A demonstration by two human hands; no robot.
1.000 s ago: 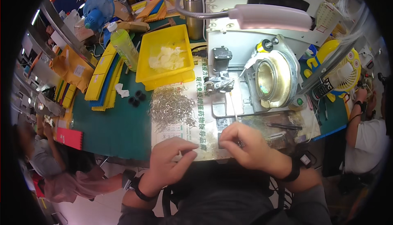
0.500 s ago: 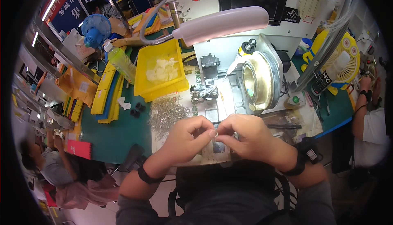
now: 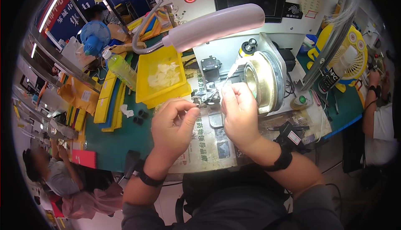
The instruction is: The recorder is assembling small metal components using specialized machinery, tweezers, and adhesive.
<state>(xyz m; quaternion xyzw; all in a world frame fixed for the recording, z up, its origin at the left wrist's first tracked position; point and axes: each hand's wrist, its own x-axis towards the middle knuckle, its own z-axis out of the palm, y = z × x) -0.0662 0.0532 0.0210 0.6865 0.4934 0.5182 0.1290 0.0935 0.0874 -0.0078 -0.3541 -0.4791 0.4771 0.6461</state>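
Note:
My left hand (image 3: 173, 127) pinches a tiny metal part between thumb and forefinger, right beside the small metal fixture (image 3: 207, 97) of the white bench machine (image 3: 250, 29). My right hand (image 3: 239, 111) is closed at the fixture's other side, fingertips against it; a thin white tube (image 3: 230, 72) rises from just above them. The brass-coloured round bowl (image 3: 261, 79) of the machine sits just right of my right hand. What my right fingers hold is too small to tell.
A yellow tray (image 3: 165, 77) with white bits stands left of the machine, a bent pink lamp (image 3: 213, 25) above it. Newspaper (image 3: 204, 146) covers the green mat (image 3: 112, 142). Yellow fan (image 3: 351, 60) at right. Other people sit at left (image 3: 54, 175) and right (image 3: 380, 117).
Both hands have moved up from the newspaper near the table's front edge to the machine's fixture. They came together first, then separated to either side of the fixture. The view has tilted closer to the machine.

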